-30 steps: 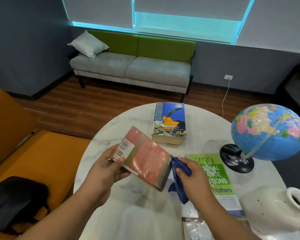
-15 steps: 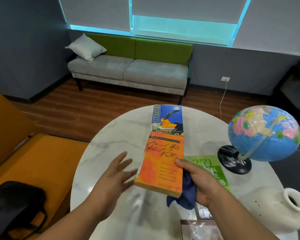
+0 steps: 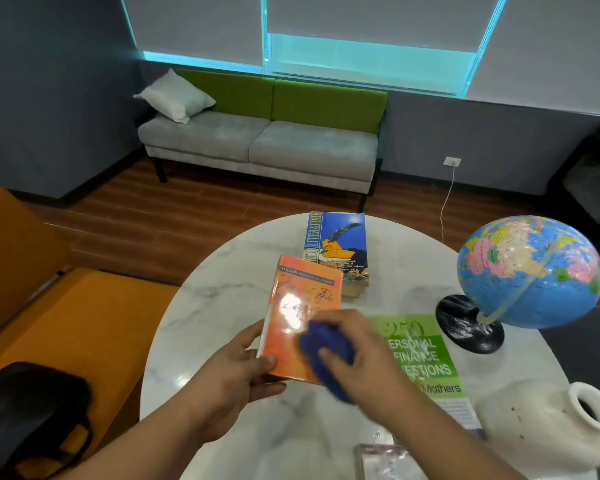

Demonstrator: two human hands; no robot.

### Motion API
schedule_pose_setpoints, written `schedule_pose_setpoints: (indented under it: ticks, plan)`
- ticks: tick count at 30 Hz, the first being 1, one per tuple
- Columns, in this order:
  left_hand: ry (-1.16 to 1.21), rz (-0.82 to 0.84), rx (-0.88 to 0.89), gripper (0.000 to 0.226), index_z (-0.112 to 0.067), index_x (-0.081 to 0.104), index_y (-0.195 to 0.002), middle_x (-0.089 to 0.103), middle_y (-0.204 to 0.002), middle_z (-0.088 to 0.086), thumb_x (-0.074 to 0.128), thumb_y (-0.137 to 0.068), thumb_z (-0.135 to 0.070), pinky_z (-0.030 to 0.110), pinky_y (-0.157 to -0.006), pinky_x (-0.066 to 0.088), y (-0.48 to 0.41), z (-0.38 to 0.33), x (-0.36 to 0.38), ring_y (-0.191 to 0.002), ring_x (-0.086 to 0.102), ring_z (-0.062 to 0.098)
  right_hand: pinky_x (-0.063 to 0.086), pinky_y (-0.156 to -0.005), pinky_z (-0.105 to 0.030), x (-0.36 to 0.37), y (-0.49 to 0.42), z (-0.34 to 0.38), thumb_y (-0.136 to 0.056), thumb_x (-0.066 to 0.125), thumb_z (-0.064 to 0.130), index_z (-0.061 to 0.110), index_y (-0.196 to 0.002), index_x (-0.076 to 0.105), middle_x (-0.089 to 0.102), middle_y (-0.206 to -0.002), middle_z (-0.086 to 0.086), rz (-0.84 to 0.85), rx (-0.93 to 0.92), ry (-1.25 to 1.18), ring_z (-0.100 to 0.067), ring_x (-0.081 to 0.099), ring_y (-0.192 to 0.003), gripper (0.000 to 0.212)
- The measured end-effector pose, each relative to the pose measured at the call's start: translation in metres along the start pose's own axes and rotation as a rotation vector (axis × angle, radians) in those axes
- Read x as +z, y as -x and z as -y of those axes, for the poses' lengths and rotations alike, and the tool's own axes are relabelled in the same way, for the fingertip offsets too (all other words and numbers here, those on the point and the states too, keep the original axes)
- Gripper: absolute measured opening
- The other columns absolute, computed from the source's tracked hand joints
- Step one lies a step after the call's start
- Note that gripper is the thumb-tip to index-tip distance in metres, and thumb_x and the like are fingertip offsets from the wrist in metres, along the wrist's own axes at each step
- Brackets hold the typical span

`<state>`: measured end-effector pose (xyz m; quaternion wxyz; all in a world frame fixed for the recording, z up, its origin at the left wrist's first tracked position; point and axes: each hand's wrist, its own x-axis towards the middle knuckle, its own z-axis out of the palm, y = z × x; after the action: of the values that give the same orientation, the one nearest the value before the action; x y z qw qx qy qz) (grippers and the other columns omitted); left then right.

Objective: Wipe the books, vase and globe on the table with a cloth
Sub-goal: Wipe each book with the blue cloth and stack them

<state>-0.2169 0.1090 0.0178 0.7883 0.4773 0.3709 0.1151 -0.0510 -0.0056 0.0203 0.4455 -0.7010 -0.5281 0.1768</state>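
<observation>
Left hand (image 3: 236, 374): grips near corner of orange book (image 3: 300, 306), thumb on cover. Right hand (image 3: 368, 355): clutches blue cloth (image 3: 314, 346), pressed to that cover. Tabletop (image 3: 205, 323): blue book (image 3: 340, 244) beyond, green book (image 3: 421, 355) just right, globe (image 3: 530, 271) upright at right, white vase (image 3: 541, 424) on its side at near right edge.

Orange paperback (image 3: 302, 306) looks glossy, blue cloth (image 3: 321, 346) soft, marble tbl (image 3: 205, 313) polished, white vase (image 3: 534, 422) matt.
</observation>
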Motion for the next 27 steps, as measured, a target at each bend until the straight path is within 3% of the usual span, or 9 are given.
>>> schedule_pose_setpoints:
  ticks: [2,3,6,8,12,15,19,23,27]
  plan:
    - [-0.047,0.048,0.007,0.049,-0.027,0.049,-0.133,0.069,-0.108,0.020,0.062,-0.090,-0.007,0.046,-0.092,0.054,0.002,0.002,0.005,-0.099,0.067,0.037,0.044,-0.085,-0.020,0.014,0.002,0.000,-0.080,0.059,0.019,0.036,-0.105,0.062,0.057,-0.109,0.016,0.174,-0.247,0.242,-0.008,0.053,-0.101,0.030]
    - [-0.055,0.073,0.009,0.050,-0.027,0.050,-0.132,0.069,-0.109,0.020,0.066,-0.089,-0.010,0.044,-0.090,0.054,0.003,0.002,0.006,-0.098,0.067,0.037,0.045,-0.084,-0.021,0.014,-0.003,-0.005,-0.082,0.057,0.021,0.036,-0.106,0.063,0.054,-0.111,0.017,0.174,-0.269,0.294,-0.011,0.052,-0.101,0.029]
    - [-0.012,0.103,-0.006,0.057,-0.027,0.051,-0.130,0.069,-0.110,0.020,0.074,-0.080,-0.014,0.043,-0.087,0.057,0.006,0.002,0.006,-0.097,0.068,0.036,0.045,-0.091,-0.026,-0.001,-0.026,-0.016,-0.079,0.058,0.012,0.032,-0.108,0.067,0.053,-0.114,0.015,-0.059,-0.091,0.261,-0.015,0.054,-0.107,0.037]
    - [0.006,0.104,-0.009,0.052,-0.028,0.052,-0.126,0.069,-0.110,0.020,0.068,-0.079,-0.013,0.042,-0.086,0.057,0.006,0.003,0.006,-0.099,0.068,0.038,0.045,-0.091,-0.027,-0.006,-0.035,-0.013,-0.081,0.059,0.011,0.028,-0.111,0.068,0.055,-0.115,0.010,-0.117,0.000,0.321,-0.018,0.052,-0.109,0.035]
    - [-0.066,0.055,0.012,0.039,-0.023,0.054,-0.125,0.071,-0.104,0.015,0.057,-0.092,-0.003,0.040,-0.083,0.058,0.004,0.008,0.010,-0.096,0.068,0.035,0.050,-0.079,-0.039,0.024,-0.023,0.015,-0.085,0.048,0.029,0.029,-0.113,0.066,0.057,-0.116,0.005,0.200,-0.270,0.435,-0.023,0.051,-0.103,0.033]
    - [-0.124,0.083,-0.004,0.038,-0.023,0.052,-0.127,0.069,-0.111,0.012,0.056,-0.094,-0.006,0.039,-0.087,0.057,0.005,0.007,0.008,-0.104,0.066,0.034,0.050,-0.073,-0.040,0.019,-0.031,0.014,-0.086,0.050,0.026,0.032,-0.116,0.063,0.055,-0.118,0.007,0.166,-0.306,0.467,-0.021,0.048,-0.103,0.034]
    - [-0.093,0.163,-0.019,0.048,-0.029,0.051,-0.132,0.068,-0.116,0.014,0.063,-0.087,-0.017,0.044,-0.093,0.054,0.005,0.005,0.003,-0.106,0.065,0.036,0.045,-0.085,-0.031,-0.012,-0.059,-0.004,-0.088,0.056,0.015,0.030,-0.116,0.064,0.053,-0.118,0.006,-0.186,-0.063,0.421,-0.021,0.048,-0.106,0.033]
    - [0.005,0.164,-0.009,0.054,-0.023,0.052,-0.134,0.066,-0.119,0.019,0.070,-0.084,-0.010,0.045,-0.092,0.054,0.006,0.010,-0.010,-0.109,0.063,0.040,0.046,-0.080,-0.023,-0.039,-0.055,-0.027,-0.088,0.053,0.004,0.028,-0.106,0.068,0.055,-0.116,-0.002,-0.232,0.332,0.250,-0.021,0.059,-0.097,0.034]
    - [0.142,0.062,0.064,0.051,-0.023,0.051,-0.128,0.068,-0.115,0.017,0.059,-0.080,-0.007,0.043,-0.089,0.056,0.005,0.000,-0.022,-0.106,0.066,0.036,0.048,-0.052,-0.013,-0.041,-0.031,-0.033,-0.087,0.040,-0.011,-0.005,-0.093,0.065,0.062,-0.081,-0.015,-0.254,0.735,-0.428,-0.014,0.063,-0.064,0.026]
